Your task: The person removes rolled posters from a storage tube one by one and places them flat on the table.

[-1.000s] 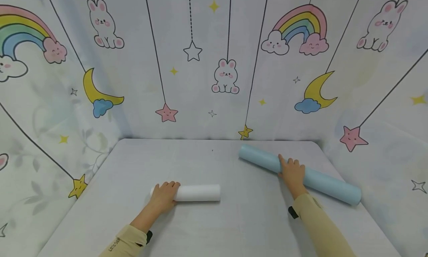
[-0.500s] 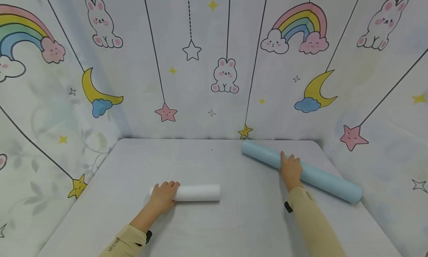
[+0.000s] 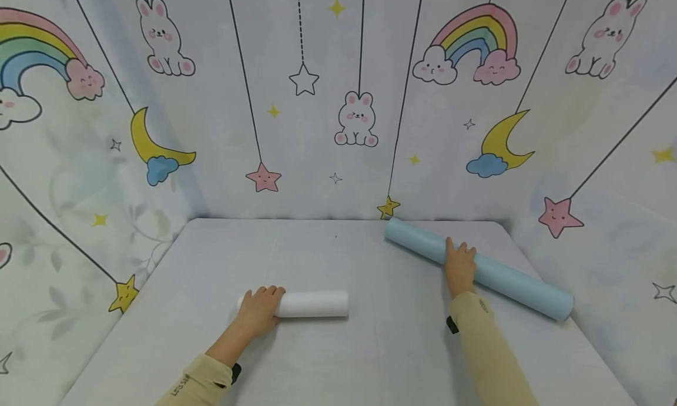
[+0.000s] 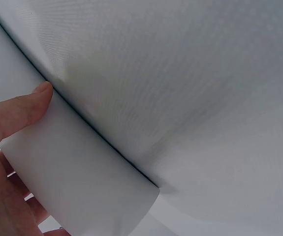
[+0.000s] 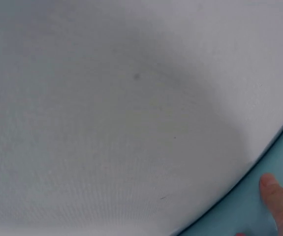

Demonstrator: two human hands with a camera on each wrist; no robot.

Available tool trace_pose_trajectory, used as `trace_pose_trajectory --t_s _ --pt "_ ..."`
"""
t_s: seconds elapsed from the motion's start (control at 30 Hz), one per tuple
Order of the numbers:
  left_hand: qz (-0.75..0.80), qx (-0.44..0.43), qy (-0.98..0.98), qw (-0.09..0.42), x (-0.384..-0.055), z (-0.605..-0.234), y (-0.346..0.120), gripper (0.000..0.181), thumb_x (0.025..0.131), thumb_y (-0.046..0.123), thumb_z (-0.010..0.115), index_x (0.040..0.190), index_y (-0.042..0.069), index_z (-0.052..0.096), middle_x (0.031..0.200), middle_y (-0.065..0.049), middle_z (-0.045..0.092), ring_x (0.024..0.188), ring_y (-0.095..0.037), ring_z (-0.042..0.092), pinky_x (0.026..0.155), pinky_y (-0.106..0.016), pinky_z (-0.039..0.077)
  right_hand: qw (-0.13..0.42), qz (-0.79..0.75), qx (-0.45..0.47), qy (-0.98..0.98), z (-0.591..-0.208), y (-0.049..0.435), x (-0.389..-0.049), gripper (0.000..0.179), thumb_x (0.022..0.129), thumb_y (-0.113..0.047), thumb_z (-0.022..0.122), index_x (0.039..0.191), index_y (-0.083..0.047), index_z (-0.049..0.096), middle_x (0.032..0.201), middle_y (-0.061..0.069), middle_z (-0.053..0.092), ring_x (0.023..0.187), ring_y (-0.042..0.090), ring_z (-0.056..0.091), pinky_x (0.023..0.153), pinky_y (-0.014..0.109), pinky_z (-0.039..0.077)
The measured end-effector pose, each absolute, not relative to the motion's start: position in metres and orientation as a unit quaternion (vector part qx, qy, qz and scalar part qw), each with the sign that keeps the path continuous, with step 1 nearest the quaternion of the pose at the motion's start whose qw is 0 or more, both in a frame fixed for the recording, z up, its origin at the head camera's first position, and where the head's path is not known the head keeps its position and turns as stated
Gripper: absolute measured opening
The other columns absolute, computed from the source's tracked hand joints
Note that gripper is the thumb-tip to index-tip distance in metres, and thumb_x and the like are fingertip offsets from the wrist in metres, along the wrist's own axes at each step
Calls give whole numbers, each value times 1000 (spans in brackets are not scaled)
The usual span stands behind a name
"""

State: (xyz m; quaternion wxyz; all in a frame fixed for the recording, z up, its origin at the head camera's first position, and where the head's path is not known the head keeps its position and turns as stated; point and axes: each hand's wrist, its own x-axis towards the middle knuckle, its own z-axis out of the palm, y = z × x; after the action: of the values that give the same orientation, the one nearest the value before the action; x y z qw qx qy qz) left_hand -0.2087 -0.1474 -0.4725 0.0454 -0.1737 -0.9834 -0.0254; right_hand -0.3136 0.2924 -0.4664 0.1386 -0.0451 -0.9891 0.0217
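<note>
On the table (image 3: 338, 359), the left hand (image 3: 258, 312) is gripping, partly hiding, the white roll (image 3: 316, 305); right of it, the right hand (image 3: 460, 267) is clasping the blue roll (image 3: 520, 287).

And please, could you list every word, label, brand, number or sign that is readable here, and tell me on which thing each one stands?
"LE…" on the left sleeve, as it seems; the letters after are too blurred to read.
Right sleeve: a small mark, too small to read.
White roll and blue roll: no text visible.
Wall cloth: drawings, no readable words.
</note>
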Motion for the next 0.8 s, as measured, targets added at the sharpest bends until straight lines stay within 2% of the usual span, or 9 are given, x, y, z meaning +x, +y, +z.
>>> trace_pose_trajectory --t_s 0.47,0.7,0.8 --pt "-25 -176 -983 53 -208 -472 -147 54 62 22 75 107 8 49 101 -8 54 92 -28 50 74 -54 36 152 30 -28 -988 -460 295 -311 71 69 -12 70 127 0 32 112 38 34 101 55 33 59 54 43" --pt "-27 -172 -984 45 -208 -470 -146 54 63 23 74 108 8 48 102 -8 53 93 -28 49 75 -54 36 123 17 -2 -992 -456 306 -311 70 72 -25 67 128 -2 30 115 34 33 95 52 38 57 54 42" --pt "-28 -170 -984 42 -208 -469 -146 53 64 23 74 108 8 48 102 -9 53 94 -28 49 75 -53 36 131 3 9 -991 -455 311 -310 69 74 -32 64 128 -4 32 116 32 34 92 50 40 57 54 41"
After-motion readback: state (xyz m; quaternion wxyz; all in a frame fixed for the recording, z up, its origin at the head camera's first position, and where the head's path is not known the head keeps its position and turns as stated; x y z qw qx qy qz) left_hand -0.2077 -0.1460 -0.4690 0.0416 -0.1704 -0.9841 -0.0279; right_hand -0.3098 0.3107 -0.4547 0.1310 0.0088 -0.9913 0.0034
